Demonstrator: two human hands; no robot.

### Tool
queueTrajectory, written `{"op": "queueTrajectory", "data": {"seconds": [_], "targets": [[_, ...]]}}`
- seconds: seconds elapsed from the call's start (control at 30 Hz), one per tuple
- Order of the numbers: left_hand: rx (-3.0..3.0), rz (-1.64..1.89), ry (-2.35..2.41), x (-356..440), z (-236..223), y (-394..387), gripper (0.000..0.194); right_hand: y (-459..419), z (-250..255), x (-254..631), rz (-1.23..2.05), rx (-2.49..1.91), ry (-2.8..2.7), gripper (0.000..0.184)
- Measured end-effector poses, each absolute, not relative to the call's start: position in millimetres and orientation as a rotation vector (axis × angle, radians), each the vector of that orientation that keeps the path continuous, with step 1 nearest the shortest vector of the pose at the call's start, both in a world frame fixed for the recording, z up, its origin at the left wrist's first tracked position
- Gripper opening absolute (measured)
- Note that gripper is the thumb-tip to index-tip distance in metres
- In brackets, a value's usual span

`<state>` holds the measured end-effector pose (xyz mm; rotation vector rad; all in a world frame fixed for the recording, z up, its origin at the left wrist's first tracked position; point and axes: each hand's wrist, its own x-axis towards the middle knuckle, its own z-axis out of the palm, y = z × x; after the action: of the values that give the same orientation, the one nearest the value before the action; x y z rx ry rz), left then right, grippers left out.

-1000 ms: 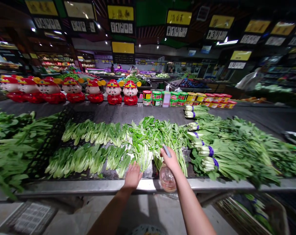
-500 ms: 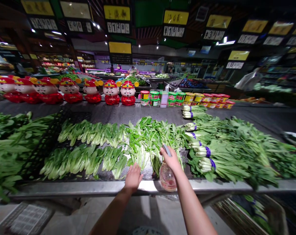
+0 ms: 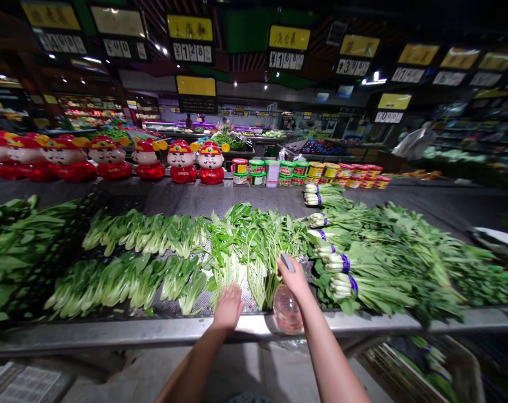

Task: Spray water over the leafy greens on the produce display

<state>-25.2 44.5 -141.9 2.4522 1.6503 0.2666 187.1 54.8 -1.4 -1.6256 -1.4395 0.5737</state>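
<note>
My right hand grips a clear spray bottle by its neck, under a grey trigger head. A little pinkish liquid shows low in the bottle, which is just above the display's metal front edge. My left hand lies flat with fingers stretched out, at the stem ends of loose leafy greens. Whether it touches the stems I cannot tell. These greens lie with leaves toward the back on a perforated metal shelf. Left of them, bok choy is laid out in two rows.
Bundled greens with purple bands pile up on the right. A black mesh divider stands at left. Red figurine jars and stacked small tubs line the back. The metal rail runs along the front; a crate is below right.
The view has turned slightly right, so the display sits further left in the picture. Both hands have shifted a little right along the greens, the bottle still in my right hand.
</note>
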Motion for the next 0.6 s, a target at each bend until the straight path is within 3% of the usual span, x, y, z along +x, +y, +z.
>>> {"op": "queueTrajectory", "data": {"seconds": [0.6], "targets": [[2.499,0.2,1.587,3,-155,45,0.056,31,5,226,0.425,-1.561,-1.543,0.032]]}}
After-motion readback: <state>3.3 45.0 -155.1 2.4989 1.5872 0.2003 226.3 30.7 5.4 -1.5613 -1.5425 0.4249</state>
